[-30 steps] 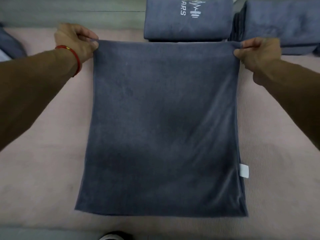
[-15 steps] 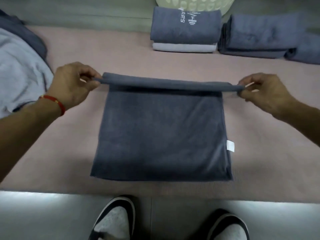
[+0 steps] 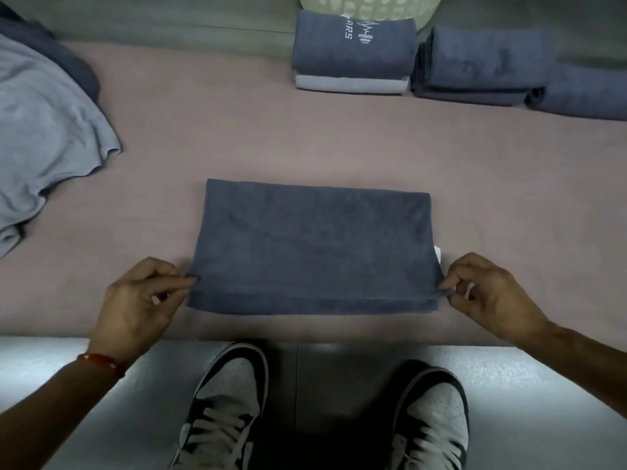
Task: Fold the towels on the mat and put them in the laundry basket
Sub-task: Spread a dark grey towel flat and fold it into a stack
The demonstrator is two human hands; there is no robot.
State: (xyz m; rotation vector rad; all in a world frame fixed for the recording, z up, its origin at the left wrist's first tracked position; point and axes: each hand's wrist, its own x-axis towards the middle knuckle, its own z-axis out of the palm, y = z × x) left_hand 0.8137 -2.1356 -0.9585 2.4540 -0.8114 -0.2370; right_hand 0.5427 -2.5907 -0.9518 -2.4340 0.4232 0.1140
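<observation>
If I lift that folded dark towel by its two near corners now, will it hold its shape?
Probably not. The dark towel looks soft and floppy, lying limp on the mat, so the middle would likely sag. The left hand and right hand pinch only corner layers; the fold may open. It seems light.

Dark grey towel (image 3: 314, 245) lies flat on the pink mat (image 3: 237, 137), folded in half, just inside the near edge, centred; white tag sticks out at its right side. Two stacks of folded towels (image 3: 353, 54) (image 3: 481, 67) sit along the far edge, right of centre. Unfolded light grey towel (image 3: 44, 130) heaped at the left edge. Pale green laundry basket (image 3: 369, 8) behind the left stack, beyond the far edge.
</observation>
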